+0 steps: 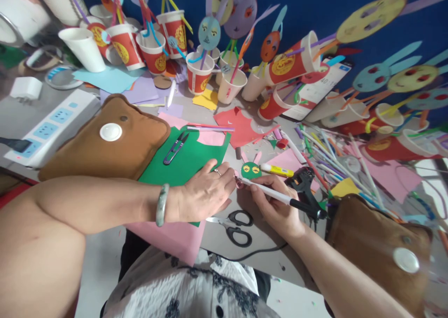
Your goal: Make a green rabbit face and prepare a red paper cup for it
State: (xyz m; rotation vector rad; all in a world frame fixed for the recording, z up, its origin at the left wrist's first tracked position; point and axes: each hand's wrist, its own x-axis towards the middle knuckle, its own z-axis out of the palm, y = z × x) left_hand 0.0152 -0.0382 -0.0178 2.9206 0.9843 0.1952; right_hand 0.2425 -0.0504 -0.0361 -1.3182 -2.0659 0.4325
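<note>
In my right hand (276, 203) is a white marker (271, 192) with a black end, its tip touching a small pink paper piece (240, 181). My left hand (209, 189), with fingers bent, holds that piece at the fingertips and covers part of it. Just beyond lies a green paper rabbit face (251, 169) with yellow eyes and pink ears. A yellow glue stick (277, 170) lies to its right, near a black glue gun (301, 182). Black-handled scissors (238, 227) rest below my hands, their blades partly under my left hand.
Purple thread snips (176, 148) lie on green paper (189, 164). Brown cushions (105, 143) flank the work area, with a power strip (52, 126) at left. Paper cups (200, 73) with paper faces on straws stand behind. Loose straws (336, 157) and scraps cover the right side.
</note>
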